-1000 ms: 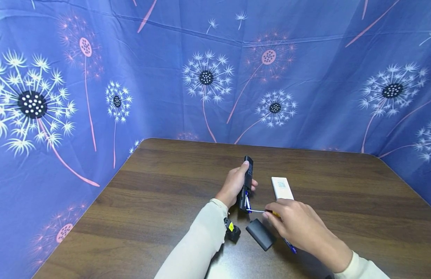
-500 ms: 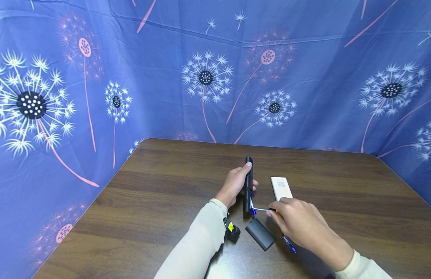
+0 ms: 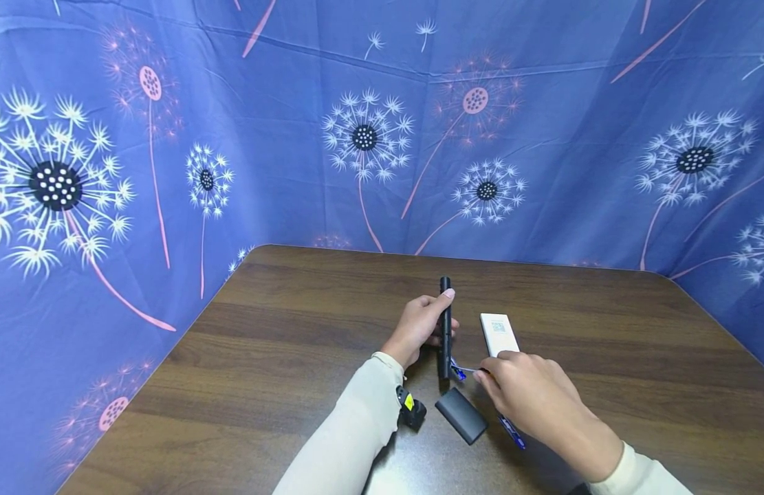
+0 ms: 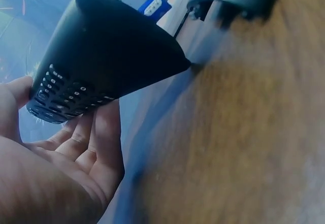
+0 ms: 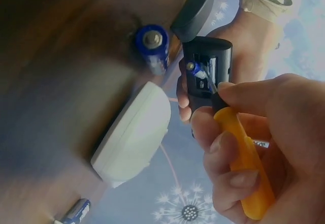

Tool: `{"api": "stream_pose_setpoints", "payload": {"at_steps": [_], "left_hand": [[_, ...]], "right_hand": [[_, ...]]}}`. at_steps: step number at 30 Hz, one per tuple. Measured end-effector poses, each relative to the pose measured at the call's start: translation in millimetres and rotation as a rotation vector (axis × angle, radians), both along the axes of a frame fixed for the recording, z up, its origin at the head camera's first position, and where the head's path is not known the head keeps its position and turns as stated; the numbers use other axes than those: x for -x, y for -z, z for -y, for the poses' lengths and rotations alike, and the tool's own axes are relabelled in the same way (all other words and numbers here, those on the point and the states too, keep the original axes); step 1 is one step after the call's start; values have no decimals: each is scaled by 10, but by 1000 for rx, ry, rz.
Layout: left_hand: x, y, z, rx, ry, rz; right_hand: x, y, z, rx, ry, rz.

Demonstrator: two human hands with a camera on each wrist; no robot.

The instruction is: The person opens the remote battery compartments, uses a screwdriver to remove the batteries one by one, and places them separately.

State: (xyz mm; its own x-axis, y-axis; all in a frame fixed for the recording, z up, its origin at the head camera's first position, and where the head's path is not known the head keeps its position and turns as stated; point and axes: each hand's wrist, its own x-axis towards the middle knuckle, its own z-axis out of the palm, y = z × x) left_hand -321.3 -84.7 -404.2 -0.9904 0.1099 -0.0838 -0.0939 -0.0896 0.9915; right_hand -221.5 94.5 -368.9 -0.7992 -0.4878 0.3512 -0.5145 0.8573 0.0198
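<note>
My left hand [image 3: 419, 326] grips a black remote control [image 3: 445, 330] by its upper part, thumb along one side. The remote stands edge-on in the head view; its keypad shows in the left wrist view. My right hand [image 3: 530, 392] holds a screwdriver [image 5: 241, 163] by its orange handle. The screwdriver's metal tip reaches a blue battery [image 5: 194, 68] at the remote's uncovered battery compartment [image 5: 205, 71]. That battery's end protrudes from the compartment. The remote's black battery cover [image 3: 461, 416] lies on the table just below.
Beyond my right hand lies a white slab-like object [image 3: 498, 331] with a printed code. A loose blue battery [image 3: 511, 433] lies beside my right hand. Another battery [image 5: 76, 211] shows low in the right wrist view. A patterned blue cloth [image 3: 382, 124] hangs behind the wooden table [image 3: 307, 309].
My left hand has rolled the remote edge-on, so its open compartment now faces right. The blue battery sticks out farther to the right. My right hand has shifted slightly right with the screwdriver.
</note>
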Motion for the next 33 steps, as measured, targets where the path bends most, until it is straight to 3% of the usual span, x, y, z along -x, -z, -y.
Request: {"api": "stream_pose_setpoints", "payload": {"at_steps": [9, 25, 33], "left_hand": [[-17, -8, -2, 21, 14, -7], [12, -21, 23, -65, 22, 18], [32, -16, 21, -133, 20, 33]], "right_hand": [[24, 18, 8, 33, 17, 37], [3, 56, 1, 75, 9, -13], [1, 40, 15, 101, 35, 14]]}}
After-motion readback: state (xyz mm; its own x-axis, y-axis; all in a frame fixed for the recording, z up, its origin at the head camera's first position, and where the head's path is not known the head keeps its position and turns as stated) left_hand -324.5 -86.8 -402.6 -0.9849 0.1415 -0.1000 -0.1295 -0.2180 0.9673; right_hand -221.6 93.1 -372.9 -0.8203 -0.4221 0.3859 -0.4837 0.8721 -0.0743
